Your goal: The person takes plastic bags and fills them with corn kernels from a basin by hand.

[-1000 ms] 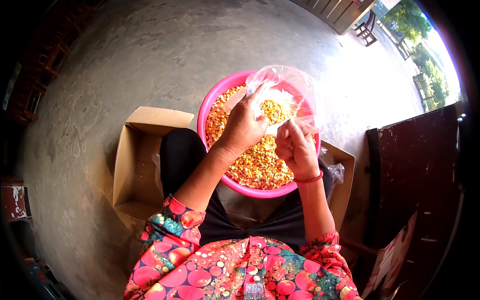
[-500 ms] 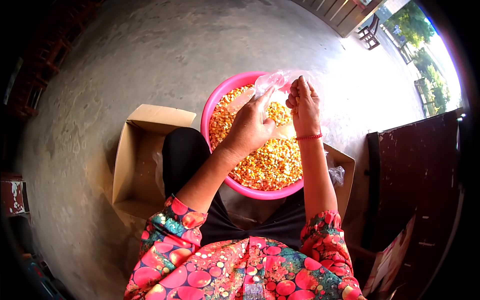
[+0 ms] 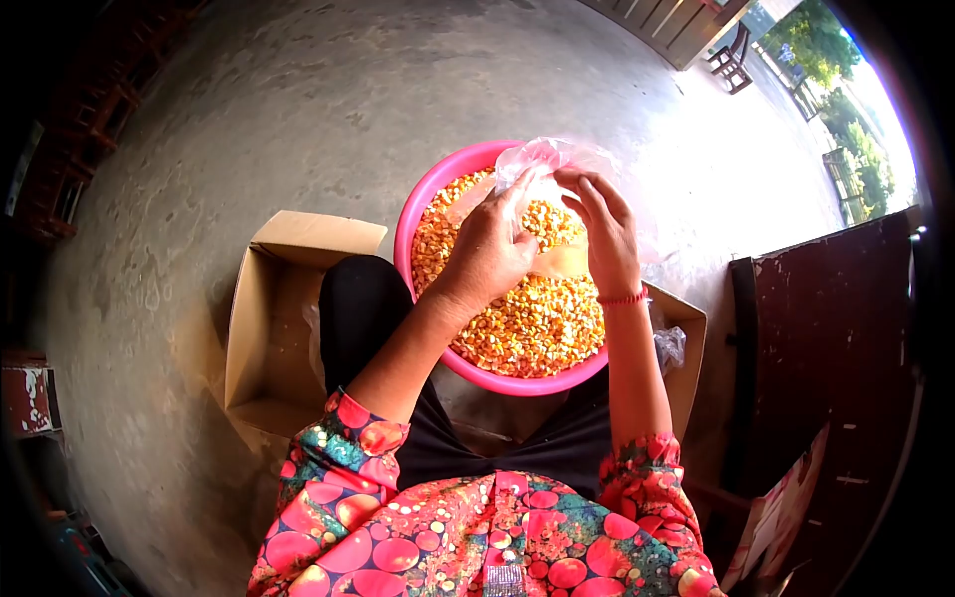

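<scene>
A pink basin (image 3: 406, 234) full of yellow corn kernels (image 3: 537, 333) stands in front of my knees. Over its far side hangs a clear plastic bag (image 3: 557, 154), its mouth bunched up near my fingers. The near edge of the bag is pinched in my left hand (image 3: 485, 251), above the kernels. My right hand (image 3: 609, 231), with a red bracelet at the wrist, is at the bag's right side. Its fingers are curved and apart, the tips at the plastic, and I see nothing held in them. Part of the bag washes out in the glare.
Beside my left leg is an open cardboard box (image 3: 274, 328); another box (image 3: 686, 343) at my right holds crumpled clear plastic (image 3: 670, 346). Dark red wooden furniture (image 3: 831, 348) stands close on the right. A wooden chair (image 3: 733, 62) is far off by the doorway.
My right hand has gone from a closed fist above the bag to loosened, spread fingers, slightly lower. The left hand keeps its hold, shifted a little left.
</scene>
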The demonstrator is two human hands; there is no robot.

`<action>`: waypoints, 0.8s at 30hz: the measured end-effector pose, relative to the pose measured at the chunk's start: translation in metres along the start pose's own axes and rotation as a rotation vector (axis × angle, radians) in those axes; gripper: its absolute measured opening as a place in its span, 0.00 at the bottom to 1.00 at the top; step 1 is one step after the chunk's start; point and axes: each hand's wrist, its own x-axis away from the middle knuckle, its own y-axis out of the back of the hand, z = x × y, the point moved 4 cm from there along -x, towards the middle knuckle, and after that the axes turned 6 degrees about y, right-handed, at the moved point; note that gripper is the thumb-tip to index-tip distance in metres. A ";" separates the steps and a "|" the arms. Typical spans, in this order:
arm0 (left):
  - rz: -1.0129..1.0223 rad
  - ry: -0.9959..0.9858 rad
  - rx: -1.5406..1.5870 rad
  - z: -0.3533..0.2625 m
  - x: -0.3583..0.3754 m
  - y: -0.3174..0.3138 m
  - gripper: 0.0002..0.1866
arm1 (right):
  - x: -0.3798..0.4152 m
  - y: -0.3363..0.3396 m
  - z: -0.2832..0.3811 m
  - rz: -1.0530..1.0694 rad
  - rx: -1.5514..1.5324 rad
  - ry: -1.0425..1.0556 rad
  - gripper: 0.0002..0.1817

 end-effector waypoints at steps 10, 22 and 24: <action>-0.022 -0.029 -0.039 0.002 0.002 -0.001 0.31 | 0.097 -0.003 0.000 0.557 0.634 0.299 0.13; -0.024 -0.029 -0.060 0.002 0.002 0.000 0.31 | 0.110 -0.014 -0.034 0.602 0.904 0.523 0.14; -0.017 -0.002 -0.042 0.005 0.002 0.000 0.30 | 0.108 -0.010 -0.041 0.630 0.915 0.446 0.12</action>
